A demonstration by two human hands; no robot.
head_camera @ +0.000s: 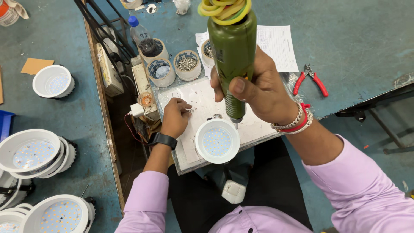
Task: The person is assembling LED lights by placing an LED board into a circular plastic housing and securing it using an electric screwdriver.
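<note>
Head view: right hand (pixel 263 92) wrapped tight around green electric screwdriver (pixel 233 56), held upright, bit tip down at the rim of the round white LED downlight (pixel 217 141). Downlight sits face-up on the white work plate (pixel 194 97), near its front edge, right in front of the body. Left hand (pixel 174 116) resting on the plate just left of the downlight, fingertips pinched together over a small bright piece, likely a screw; too small to confirm what is held.

Step, by the look of it: screw fastening on the downlight rim, driver in position, next screw being picked. Next move calls for seating the screw under the bit and keeping the driver plumb.

Around: tubs of screws (pixel 187 64) behind the plate, red-handled pliers (pixel 311 80) to the right, more white downlights (pixel 34 153) stacked on the left bench.
</note>
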